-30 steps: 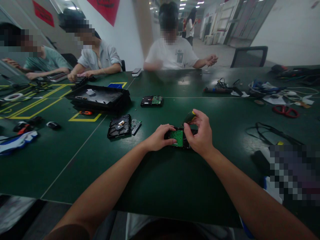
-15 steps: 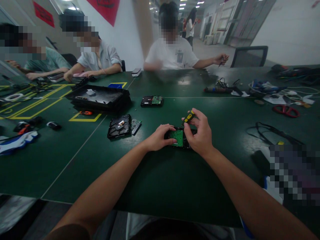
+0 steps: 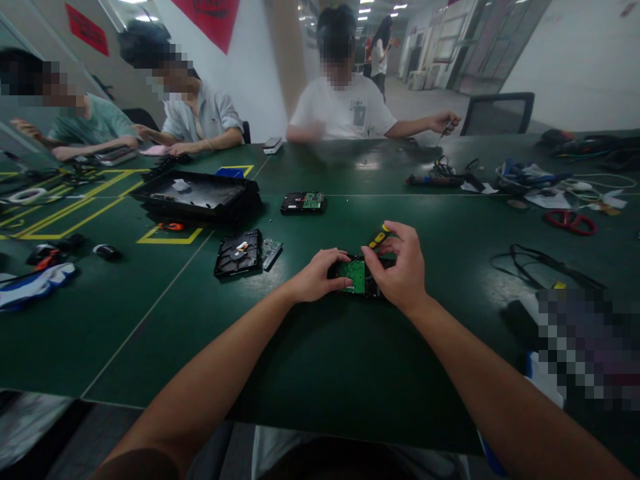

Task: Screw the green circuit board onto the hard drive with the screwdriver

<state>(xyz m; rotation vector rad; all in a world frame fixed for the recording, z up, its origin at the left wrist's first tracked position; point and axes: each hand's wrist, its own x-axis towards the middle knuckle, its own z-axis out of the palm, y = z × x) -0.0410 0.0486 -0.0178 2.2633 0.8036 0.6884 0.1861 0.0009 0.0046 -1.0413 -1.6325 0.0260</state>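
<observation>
A hard drive (image 3: 354,276) with a green circuit board facing up lies on the dark green table in front of me. My left hand (image 3: 325,273) grips its left end, thumb on the board and fingers over the far edge. Held in the fingers of my right hand (image 3: 400,263) is a screwdriver with a yellow and black handle (image 3: 379,235), tilted over the drive's right part. My right hand hides the drive's right end, and the screwdriver's tip cannot be made out.
Left of my hands lie an opened hard drive (image 3: 238,253) and a loose circuit board (image 3: 271,254). Another drive (image 3: 303,202) sits farther back, near a black tray (image 3: 200,193). Red-handled scissors (image 3: 571,222) and cables are at right. Several people sit across the table.
The screwdriver handle in my right hand has tipped lower and turned slightly. My left hand and the drive stay in place. Across the table, one person's hand has lifted.
</observation>
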